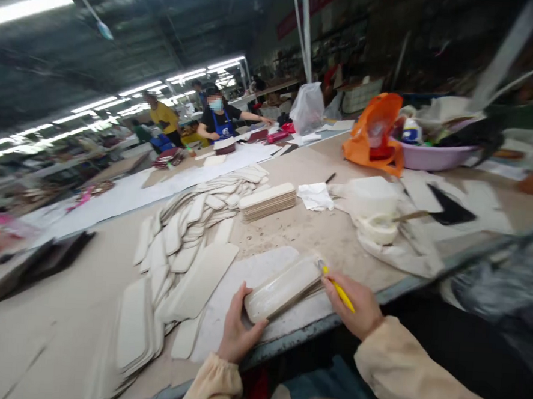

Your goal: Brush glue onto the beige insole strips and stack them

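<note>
My right hand [350, 304] is closed around a yellow-handled brush [342, 294]. The brush's tip touches the far right end of a stack of long, rounded cream pieces [283, 288]. A wet, shiny film covers much of the top piece. At the stack's near left end, my left hand [239, 324] grips it, with thumb and fingers on either side of the corner. Under the stack lies a white sheet [262, 262]. Left of it, many similar loose cream pieces [198, 279] lie overlapping.
A neat stack of cream pieces [268, 202] stands farther back. To the right are a whitish bowl [377, 227] with a stick across it, an orange bag [374, 134] and a loaded purple basin [436, 157]. A masked person [221, 121] works across the table [327, 242].
</note>
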`<state>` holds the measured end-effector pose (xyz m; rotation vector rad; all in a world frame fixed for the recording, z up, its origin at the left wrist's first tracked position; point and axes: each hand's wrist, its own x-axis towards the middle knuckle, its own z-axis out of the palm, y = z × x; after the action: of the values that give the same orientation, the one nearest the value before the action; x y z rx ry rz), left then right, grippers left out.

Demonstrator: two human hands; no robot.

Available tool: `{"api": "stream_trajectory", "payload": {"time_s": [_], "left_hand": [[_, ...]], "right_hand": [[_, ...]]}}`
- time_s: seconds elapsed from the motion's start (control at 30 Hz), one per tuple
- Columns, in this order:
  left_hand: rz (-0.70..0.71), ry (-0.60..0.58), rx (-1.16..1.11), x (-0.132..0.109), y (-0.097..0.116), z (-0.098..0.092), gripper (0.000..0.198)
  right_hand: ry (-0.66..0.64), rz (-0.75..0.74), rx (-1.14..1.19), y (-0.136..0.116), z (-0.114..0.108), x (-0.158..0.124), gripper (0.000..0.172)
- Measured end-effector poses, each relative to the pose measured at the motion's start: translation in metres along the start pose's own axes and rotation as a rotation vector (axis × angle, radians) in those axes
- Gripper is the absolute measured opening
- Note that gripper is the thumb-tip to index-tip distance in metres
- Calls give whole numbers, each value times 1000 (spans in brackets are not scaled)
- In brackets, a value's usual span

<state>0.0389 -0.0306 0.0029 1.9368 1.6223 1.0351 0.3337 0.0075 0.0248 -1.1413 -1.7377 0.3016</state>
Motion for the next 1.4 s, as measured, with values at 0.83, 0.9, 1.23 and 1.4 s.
{"api": "stream_trajectory", "payload": {"time_s": [0.83,0.9,1.23,1.4], "left_hand": [[-188,220,951,47,-71,-93,30],[-156,253,921,46,-79,-93,26],[-9,443,738,42,-100,-91,20],[1,570,657,43,-83,-96,17]], "right_hand": [[127,61,136,9,-23,-6,10],[135,60,131,10,-22,-7,10],[127,46,149,12,-17,-9,11],[150,41,182,10,-20,-8,13]]}}
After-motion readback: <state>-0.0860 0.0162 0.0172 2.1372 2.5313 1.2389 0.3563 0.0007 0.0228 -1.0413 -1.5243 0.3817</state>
